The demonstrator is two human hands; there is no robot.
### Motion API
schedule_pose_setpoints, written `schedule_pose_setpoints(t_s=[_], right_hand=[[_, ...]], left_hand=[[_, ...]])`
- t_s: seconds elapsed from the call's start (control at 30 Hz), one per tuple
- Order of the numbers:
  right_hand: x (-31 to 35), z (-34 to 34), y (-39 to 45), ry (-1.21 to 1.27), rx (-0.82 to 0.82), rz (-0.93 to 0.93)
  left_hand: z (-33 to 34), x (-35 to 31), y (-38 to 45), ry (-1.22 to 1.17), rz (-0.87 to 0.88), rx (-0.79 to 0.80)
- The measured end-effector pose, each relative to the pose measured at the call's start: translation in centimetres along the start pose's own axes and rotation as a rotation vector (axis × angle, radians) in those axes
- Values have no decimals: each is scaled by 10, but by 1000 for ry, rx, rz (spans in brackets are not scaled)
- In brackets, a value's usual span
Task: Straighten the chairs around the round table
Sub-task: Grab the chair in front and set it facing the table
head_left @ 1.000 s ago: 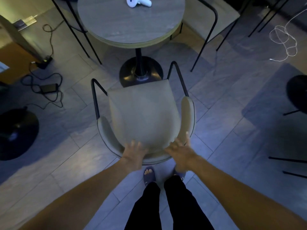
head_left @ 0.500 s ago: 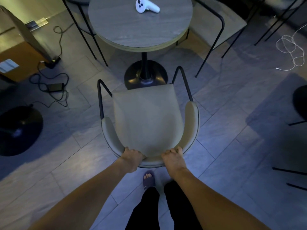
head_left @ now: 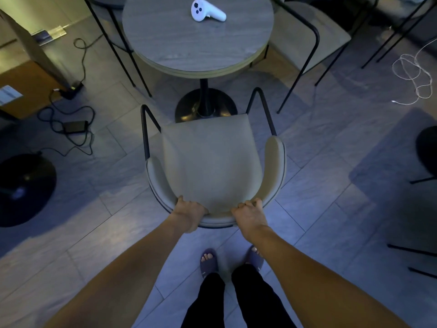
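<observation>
A beige armchair [head_left: 210, 162] with black metal legs stands in front of me, its seat facing the round grey table [head_left: 179, 43]. Its front edge reaches the table's black base [head_left: 189, 107]. My left hand [head_left: 190, 213] grips the curved backrest at its left rear, and my right hand [head_left: 249, 214] grips it at the right rear. A second beige chair [head_left: 305, 36] stands to the right of the table, and the legs of a third chair [head_left: 118, 46] show at the table's left.
A white controller [head_left: 205, 11] lies on the tabletop. Black cables and a power brick [head_left: 73, 126] trail on the tiled floor at left, beside a dark round base [head_left: 23, 185]. A white cord [head_left: 411, 74] coils at right. More chair legs [head_left: 411, 252] stand at far right.
Both hands went from reaching with spread fingers to closing on the backrest. The chair now sits slightly nearer the table base, and my view has shifted a little.
</observation>
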State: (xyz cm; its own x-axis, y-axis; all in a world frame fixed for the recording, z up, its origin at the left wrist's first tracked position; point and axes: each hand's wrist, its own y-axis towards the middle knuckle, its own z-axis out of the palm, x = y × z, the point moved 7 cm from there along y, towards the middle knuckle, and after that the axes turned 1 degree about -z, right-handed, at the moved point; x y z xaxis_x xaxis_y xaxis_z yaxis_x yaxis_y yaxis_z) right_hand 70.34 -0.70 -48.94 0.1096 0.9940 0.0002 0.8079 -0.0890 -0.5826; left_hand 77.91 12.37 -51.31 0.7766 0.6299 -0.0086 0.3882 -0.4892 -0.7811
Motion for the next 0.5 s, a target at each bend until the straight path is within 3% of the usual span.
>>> schedule_pose_setpoints(t_s=[0.5], right_hand=[[-39,-32,52,-36,98,7]], left_hand=[[-52,12,45,-22,-6,-62]])
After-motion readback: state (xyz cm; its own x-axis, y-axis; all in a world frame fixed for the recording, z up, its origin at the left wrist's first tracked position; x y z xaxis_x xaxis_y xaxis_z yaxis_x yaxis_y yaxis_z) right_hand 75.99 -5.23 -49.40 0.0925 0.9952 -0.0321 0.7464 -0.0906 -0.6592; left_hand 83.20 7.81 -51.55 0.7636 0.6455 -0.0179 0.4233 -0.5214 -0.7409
